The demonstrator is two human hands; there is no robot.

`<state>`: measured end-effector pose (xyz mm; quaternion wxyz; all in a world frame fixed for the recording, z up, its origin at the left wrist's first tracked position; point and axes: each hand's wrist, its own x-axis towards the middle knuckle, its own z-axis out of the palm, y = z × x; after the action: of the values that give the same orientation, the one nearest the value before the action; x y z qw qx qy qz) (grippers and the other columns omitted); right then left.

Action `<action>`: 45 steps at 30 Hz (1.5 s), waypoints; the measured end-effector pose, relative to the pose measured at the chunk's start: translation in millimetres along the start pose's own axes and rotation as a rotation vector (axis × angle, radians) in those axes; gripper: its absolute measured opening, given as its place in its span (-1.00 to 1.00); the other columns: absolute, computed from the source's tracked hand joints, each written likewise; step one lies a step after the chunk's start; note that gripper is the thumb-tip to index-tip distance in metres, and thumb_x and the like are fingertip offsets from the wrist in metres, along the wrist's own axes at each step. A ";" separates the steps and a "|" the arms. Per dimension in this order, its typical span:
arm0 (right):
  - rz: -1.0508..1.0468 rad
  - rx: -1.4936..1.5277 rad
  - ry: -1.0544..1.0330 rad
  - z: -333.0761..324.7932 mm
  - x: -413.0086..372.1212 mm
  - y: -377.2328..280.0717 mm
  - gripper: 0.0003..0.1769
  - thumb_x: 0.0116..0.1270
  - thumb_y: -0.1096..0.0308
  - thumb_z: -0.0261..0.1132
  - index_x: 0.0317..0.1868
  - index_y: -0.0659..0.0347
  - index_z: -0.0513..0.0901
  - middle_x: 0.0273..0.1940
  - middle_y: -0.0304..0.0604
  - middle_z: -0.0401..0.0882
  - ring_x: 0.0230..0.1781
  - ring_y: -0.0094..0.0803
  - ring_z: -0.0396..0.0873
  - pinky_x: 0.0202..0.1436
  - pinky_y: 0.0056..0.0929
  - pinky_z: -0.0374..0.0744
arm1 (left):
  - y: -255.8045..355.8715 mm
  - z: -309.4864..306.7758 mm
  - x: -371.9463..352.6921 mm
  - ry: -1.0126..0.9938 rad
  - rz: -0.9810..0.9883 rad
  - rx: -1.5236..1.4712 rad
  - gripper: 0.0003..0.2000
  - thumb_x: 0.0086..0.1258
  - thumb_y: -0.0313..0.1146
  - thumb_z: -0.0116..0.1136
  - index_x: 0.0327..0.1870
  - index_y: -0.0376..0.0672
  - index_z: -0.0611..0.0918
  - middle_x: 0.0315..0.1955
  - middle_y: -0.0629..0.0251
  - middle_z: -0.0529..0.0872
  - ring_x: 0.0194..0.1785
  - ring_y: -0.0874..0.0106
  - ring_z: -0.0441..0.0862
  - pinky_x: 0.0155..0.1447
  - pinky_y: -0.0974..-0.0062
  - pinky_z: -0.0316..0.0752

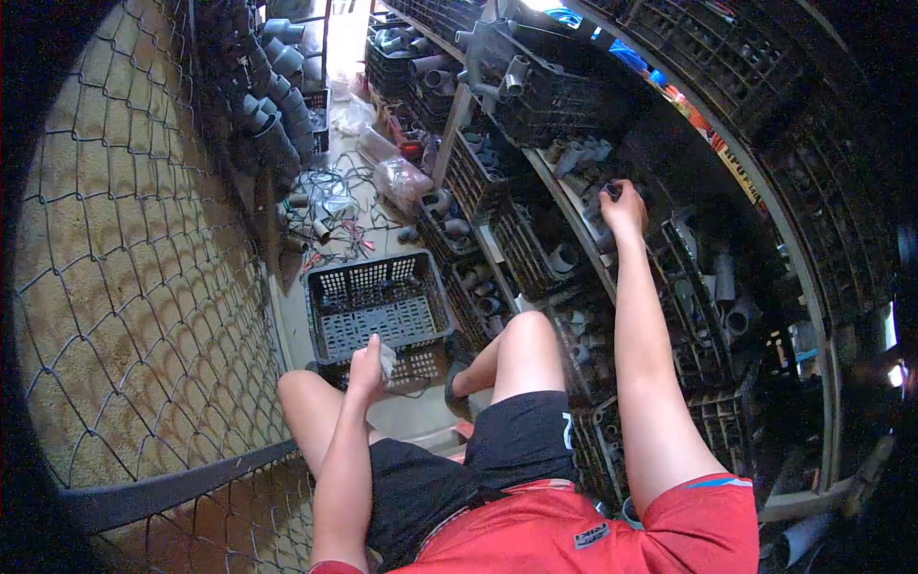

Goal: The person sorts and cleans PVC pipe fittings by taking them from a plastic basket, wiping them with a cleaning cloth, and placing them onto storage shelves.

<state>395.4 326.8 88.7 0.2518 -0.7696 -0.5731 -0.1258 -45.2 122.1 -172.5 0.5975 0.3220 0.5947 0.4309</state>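
Observation:
My left hand [365, 371] is closed around a pale, crumpled cloth-like piece [387, 363], held above my lap by the near rim of a black plastic basket [380, 353]. A few small dark pieces lie in that basket, too dim to name. My right hand [624, 209] reaches out to the shelf on the right, its fingers curled round a small dark piece [609, 191] whose kind I cannot make out. Just beyond that hand, grey pipe fittings [571, 158] sit on the shelf.
Black crates [535, 251] of pipe fittings line the right side. A wire mesh fence [134, 258] runs along the left, with grey pipes [277, 96] stacked farther back. Tangled cables [330, 206] and clear plastic bags [400, 182] lie on the aisle floor.

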 end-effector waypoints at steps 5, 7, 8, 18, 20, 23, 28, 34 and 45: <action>0.049 0.028 0.043 -9.0 -6.0 -12.2 -0.47 0.19 0.14 0.40 0.12 0.19 0.53 0.04 0.11 0.60 0.11 0.09 0.54 0.23 -0.05 0.46 | 13.3 -0.7 -7.5 0.005 -0.021 0.043 -0.40 0.56 0.11 -0.15 -0.40 -0.28 0.69 -0.58 0.33 0.64 -0.55 0.47 0.54 -0.42 0.45 0.41; -0.096 0.091 0.229 -10.1 -6.1 -16.7 -0.51 0.23 0.18 0.38 0.11 0.20 0.54 0.06 0.08 0.58 0.12 0.06 0.52 0.25 -0.07 0.44 | 13.3 -0.8 -7.8 0.003 -0.115 0.042 -0.41 0.58 0.08 -0.16 -0.37 -0.31 0.70 -0.52 0.30 0.67 -0.48 0.48 0.56 -0.32 0.45 0.45; -0.241 0.157 0.418 -11.1 -7.3 -21.5 -0.56 0.26 0.21 0.36 0.09 0.21 0.54 0.07 0.06 0.56 0.14 0.03 0.50 0.27 -0.09 0.42 | 8.7 -1.2 -3.8 -0.012 -0.099 0.030 -0.41 0.58 0.09 -0.15 -0.34 -0.31 0.70 -0.50 0.30 0.68 -0.46 0.47 0.58 -0.31 0.46 0.46; -0.910 0.658 0.281 27.7 -132.0 -119.3 -0.78 0.15 0.58 0.22 -0.18 0.14 0.60 -0.20 -0.13 0.63 -0.09 -0.13 0.58 0.04 -0.21 0.48 | 70.6 -53.6 40.5 0.227 0.222 -0.455 -0.70 0.47 -0.06 0.15 -0.10 -0.14 0.61 -0.39 0.30 0.70 -0.44 0.52 0.63 -0.43 0.57 0.48; -1.191 0.707 -0.191 69.3 -190.1 -134.8 -0.72 -0.04 0.50 0.31 -0.23 0.11 0.62 -0.18 -0.21 0.63 -0.08 -0.21 0.59 0.03 -0.18 0.50 | 68.2 -76.0 76.0 0.358 0.250 -0.365 -0.73 0.43 -0.16 0.23 -0.06 -0.19 0.65 -0.30 0.36 0.71 -0.36 0.56 0.61 -0.27 0.60 0.48; -1.153 0.738 -0.535 104.2 -271.0 -162.8 -0.69 0.01 0.40 0.36 -0.17 0.11 0.60 -0.10 -0.23 0.60 0.00 -0.18 0.56 0.09 -0.18 0.48 | 63.2 -89.3 106.0 0.401 0.233 -0.121 -0.65 0.44 -0.15 0.22 -0.05 -0.32 0.66 -0.14 0.24 0.71 -0.18 0.44 0.64 -0.06 0.55 0.49; -0.991 0.829 -0.769 197.6 -311.0 -190.7 -0.71 0.05 0.42 0.36 -0.15 0.18 0.61 -0.16 -0.14 0.63 -0.04 -0.13 0.58 0.05 -0.16 0.51 | 16.7 -120.1 139.6 0.673 0.421 0.526 -0.56 0.38 -0.11 0.26 -0.06 -0.43 0.66 0.21 0.04 0.50 0.12 0.14 0.53 0.26 0.30 0.39; -0.722 0.719 -0.833 344.4 -309.8 -212.4 -0.86 0.23 0.37 0.30 -0.22 0.21 0.65 -0.19 -0.02 0.64 -0.11 -0.01 0.57 0.00 -0.10 0.53 | 57.8 -145.2 149.5 0.523 0.263 0.006 -0.74 0.52 -0.22 0.12 -0.04 -0.24 0.65 -0.28 0.39 0.69 -0.23 0.58 0.60 -0.13 0.57 0.46; -0.791 0.373 -1.006 590.3 -394.3 -311.8 -0.52 0.14 0.34 0.34 0.13 -0.08 0.60 0.32 0.14 0.27 0.25 0.11 0.37 0.22 0.01 0.53 | 80.0 -175.0 129.5 0.711 0.051 0.230 -0.70 0.52 -0.23 0.08 -0.01 -0.31 0.64 -0.15 0.37 0.69 -0.09 0.57 0.54 0.08 0.56 0.40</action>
<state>-78.4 385.3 -522.3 0.0175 -0.4099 -0.8720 0.2669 -238.9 249.8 -171.7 0.3026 0.2320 0.8013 0.4611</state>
